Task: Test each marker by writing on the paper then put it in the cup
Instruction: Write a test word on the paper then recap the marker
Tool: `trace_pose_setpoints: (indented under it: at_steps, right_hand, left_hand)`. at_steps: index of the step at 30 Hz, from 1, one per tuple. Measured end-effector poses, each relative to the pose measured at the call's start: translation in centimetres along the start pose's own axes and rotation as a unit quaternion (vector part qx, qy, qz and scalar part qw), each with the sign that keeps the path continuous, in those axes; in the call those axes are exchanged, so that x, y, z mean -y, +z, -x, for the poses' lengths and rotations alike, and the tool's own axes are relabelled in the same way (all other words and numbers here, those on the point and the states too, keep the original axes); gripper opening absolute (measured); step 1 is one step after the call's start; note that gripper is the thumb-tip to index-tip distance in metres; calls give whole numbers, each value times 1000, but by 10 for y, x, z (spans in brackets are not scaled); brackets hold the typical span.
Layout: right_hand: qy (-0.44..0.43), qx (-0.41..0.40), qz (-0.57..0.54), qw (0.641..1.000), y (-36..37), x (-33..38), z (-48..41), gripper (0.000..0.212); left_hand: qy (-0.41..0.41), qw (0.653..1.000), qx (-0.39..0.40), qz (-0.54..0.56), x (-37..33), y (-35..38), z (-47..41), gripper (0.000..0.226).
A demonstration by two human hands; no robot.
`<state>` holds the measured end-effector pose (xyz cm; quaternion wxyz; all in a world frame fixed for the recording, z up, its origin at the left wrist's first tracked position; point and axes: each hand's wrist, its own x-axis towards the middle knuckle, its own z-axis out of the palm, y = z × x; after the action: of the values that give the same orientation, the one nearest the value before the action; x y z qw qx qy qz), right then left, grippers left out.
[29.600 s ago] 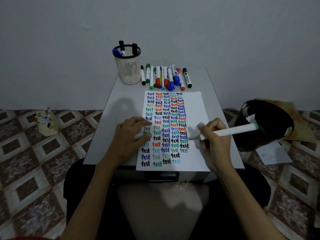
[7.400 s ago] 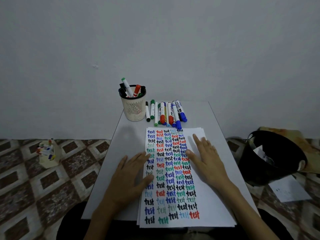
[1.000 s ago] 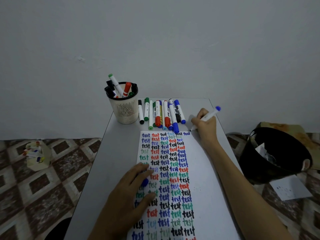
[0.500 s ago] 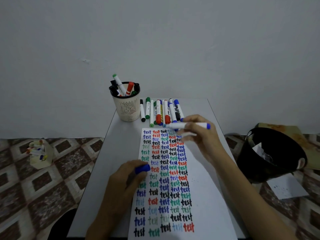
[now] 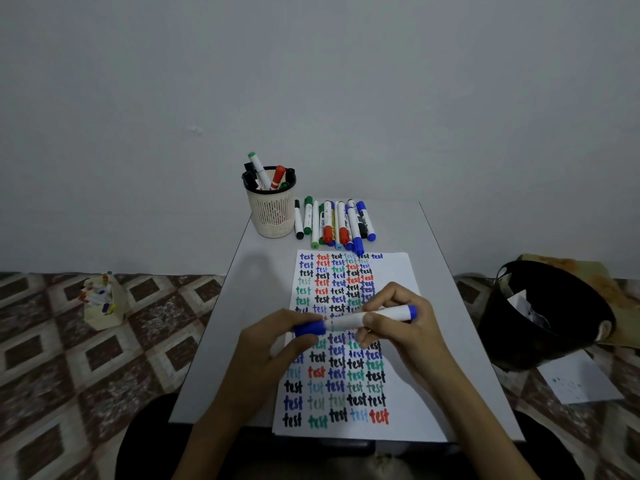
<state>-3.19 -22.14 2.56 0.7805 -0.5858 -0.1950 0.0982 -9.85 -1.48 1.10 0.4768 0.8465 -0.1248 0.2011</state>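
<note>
L hand (image 5: 273, 344) pinched the blue cap (image 5: 310, 329) & R hand (image 5: 405, 327) gripped the blue marker (image 5: 353, 319) by its barrel, held level over the paper (image 5: 398, 271), w/ the cup (image 5: 272, 216) at the table (image 5: 249, 306) far-left corner.

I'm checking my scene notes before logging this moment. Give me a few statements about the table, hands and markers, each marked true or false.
1. The left hand and the right hand both hold one blue marker above the paper. True.
2. The cup is empty. False: several markers stand in it.
3. Loose markers lie in a row right of the cup. True.
4. The black bin stands on the table. False: it sits on the floor, right of the table.
5. The paper is blank. False: the word "test" in several colours covers much of it.
</note>
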Motion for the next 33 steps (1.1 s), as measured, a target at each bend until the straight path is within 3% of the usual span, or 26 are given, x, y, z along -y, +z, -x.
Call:
trace_pose_setpoints:
  at_steps: [5, 10, 14, 21, 23, 26, 29, 30, 33]
  right_hand:
    - [17, 60, 115, 991, 3, 5, 12, 14]
    - [-15, 108, 308, 945, 5, 0, 19, 12]
    - [-17, 83, 297, 951, 9, -1, 20, 23]
    - [24, 111, 258, 959, 10, -1, 14, 12]
    - [2, 136, 340, 930, 13, 4, 2, 17]
    - [-62, 155, 534, 829, 23, 9, -24, 23]
    - [-78, 147, 613, 772, 29, 10, -59, 26]
    - [-74, 134, 615, 773, 28, 10, -72, 25]
    - [-81, 50, 550, 830, 30, 11, -112, 25]
  left_hand:
    - [7, 1000, 4, 0, -2, -5, 4, 22]
    - [17, 999, 27, -10, -8, -5, 4, 24]
    - [52, 997, 23, -51, -7, -3, -1, 27]
    - [97, 989, 51, -101, -5, -16, -9, 27]
    - [94, 990, 56, -91, -1, -22, -15, 28]
    - [79, 993, 37, -76, 7, -22, -24, 28]
    - [-9, 998, -25, -55, 25, -18, -27, 46]
    - [-52, 996, -31, -60, 34, -17, -25, 56]
    - [-118, 979, 28, -165, 58, -12, -15, 75]
